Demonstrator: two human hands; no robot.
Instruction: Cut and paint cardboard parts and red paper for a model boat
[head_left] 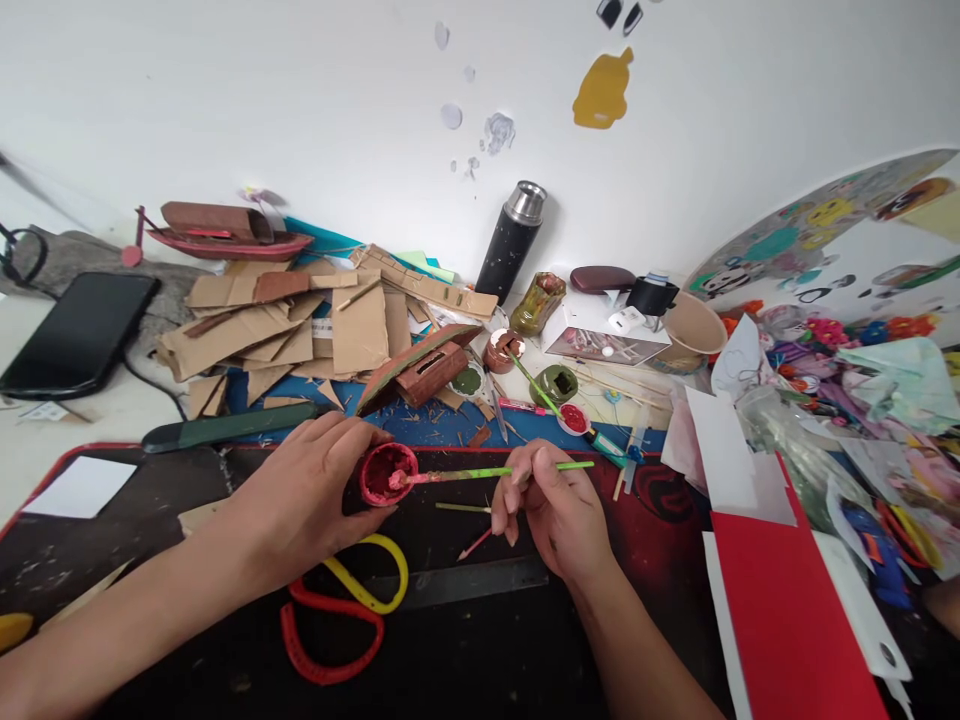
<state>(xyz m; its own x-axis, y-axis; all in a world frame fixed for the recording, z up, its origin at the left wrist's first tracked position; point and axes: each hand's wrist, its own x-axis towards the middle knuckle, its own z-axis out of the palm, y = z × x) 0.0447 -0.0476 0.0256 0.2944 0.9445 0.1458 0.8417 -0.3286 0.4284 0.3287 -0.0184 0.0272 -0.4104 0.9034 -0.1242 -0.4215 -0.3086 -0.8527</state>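
Observation:
My left hand is wrapped round a small red paint pot, its open mouth facing me. Between the thumb and fingers of my right hand is a green-handled paintbrush. The brush's tip, thick with pink-red paint, rests at the pot's right rim. Just behind my left hand lies a brown cardboard boat piece with a green and red edge. Scissors with red and yellow handles lie on the dark mat below the pot.
Cardboard scraps, a phone and a finished-looking model boat are at the left. A black flask stands by the wall. Open paint pots sit behind my right hand. Red card lies at the right.

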